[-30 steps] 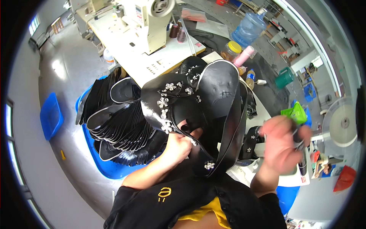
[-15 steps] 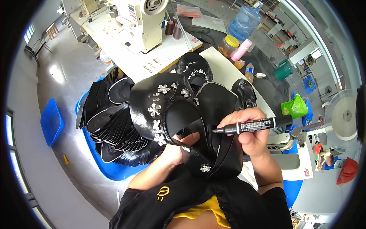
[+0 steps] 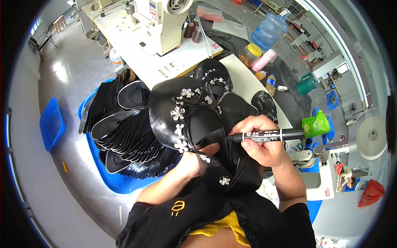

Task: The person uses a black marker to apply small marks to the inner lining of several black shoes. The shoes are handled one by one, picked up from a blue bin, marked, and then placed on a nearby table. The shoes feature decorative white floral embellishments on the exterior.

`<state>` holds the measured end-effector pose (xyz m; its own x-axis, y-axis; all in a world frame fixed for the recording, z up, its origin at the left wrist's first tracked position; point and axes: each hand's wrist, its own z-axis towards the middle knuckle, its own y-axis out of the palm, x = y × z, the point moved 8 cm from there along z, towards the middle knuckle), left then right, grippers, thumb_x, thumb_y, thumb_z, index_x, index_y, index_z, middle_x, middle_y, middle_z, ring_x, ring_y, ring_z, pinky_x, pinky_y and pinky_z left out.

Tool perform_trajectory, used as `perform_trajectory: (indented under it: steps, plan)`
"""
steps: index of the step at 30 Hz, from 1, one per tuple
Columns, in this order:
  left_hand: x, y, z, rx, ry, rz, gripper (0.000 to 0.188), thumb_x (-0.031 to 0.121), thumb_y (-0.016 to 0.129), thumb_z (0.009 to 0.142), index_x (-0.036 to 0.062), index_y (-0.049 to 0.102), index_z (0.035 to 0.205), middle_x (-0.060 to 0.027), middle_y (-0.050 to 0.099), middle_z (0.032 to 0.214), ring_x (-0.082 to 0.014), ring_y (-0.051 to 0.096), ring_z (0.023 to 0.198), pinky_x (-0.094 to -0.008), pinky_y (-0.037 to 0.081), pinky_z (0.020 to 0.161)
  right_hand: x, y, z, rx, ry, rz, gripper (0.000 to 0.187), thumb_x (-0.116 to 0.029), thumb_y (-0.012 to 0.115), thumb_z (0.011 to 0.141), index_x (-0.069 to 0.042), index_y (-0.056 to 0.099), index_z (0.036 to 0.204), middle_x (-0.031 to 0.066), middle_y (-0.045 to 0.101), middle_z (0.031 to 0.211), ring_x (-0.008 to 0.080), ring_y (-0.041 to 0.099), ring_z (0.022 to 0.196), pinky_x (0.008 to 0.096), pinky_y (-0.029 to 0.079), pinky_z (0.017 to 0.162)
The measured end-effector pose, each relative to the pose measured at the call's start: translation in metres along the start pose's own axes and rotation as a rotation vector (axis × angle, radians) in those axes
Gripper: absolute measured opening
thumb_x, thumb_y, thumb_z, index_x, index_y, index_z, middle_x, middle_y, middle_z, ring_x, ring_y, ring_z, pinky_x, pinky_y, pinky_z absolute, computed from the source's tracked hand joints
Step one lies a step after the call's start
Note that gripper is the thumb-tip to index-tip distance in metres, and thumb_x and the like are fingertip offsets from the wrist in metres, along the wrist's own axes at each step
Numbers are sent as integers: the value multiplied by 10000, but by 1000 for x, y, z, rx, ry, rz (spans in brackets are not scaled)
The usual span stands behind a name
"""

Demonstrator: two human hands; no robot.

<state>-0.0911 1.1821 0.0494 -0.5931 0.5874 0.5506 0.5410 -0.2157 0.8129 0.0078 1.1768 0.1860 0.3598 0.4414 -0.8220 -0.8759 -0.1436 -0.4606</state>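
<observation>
A black marker pen [image 3: 269,136] is gripped in my right hand [image 3: 266,153], fingers closed round its barrel. Its uncapped tip points left and reaches the black leather of a bundle of glossy shoe uppers [image 3: 162,108] in front of my chest. Clear flower-shaped ornaments run along the uppers' edges. From below, my left hand [image 3: 191,164] holds the bundle, its thumb lying on the inner black face and the other fingers hidden beneath. Whether the tip touches the leather or hovers just over it, I cannot tell.
Many more black uppers [image 3: 124,134] fill a blue tub [image 3: 111,184] at left. A sewing machine [image 3: 167,35] stands on the white table ahead. Beyond the bundle are a yellow-lidded jar [image 3: 249,53], pink bottle [image 3: 263,60] and large water jug [image 3: 269,31]. Another machine [image 3: 318,182] stands at right.
The marker's tip has moved a little left and up across the black leather, my right hand going with it. My left hand still holds the bundle; the whole view has shifted slightly.
</observation>
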Motion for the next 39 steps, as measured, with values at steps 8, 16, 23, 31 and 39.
perform_trajectory:
  steps: [8,16,23,31,39]
  plan:
    - [0,-6,-1,-52,21,11,273,-2,564,758,13,544,1030,-81,609,941,-186,604,860,-319,495,786,-6,8,-1,37,-46,70,174,-70,623,800,-10,490,893,136,611,853,103,493,579,250,412,551]
    - [4,-6,-5,-53,15,9,237,11,578,767,22,551,1003,-71,613,917,-175,607,825,-308,500,756,-8,14,-3,-51,53,17,156,-65,588,809,-21,469,899,128,540,805,256,593,812,360,469,738]
    - [6,-18,-11,30,32,13,273,-57,562,814,10,564,1079,-74,603,999,-141,589,876,-269,494,766,-14,19,3,23,-54,-112,194,-79,655,754,-22,507,866,164,599,823,182,560,613,285,444,558]
    - [8,-16,-18,60,-36,37,280,-47,558,824,29,555,1093,-50,595,1027,-137,578,911,-275,481,805,-13,23,2,-46,47,-54,165,-79,620,798,-22,486,877,103,523,741,292,613,799,367,491,722]
    - [3,-26,-14,71,55,73,296,-57,538,828,43,546,1106,-46,587,1033,-136,574,923,-260,478,810,-16,23,6,-27,-34,-92,162,-37,648,743,-19,511,827,154,588,787,228,591,641,292,454,560]
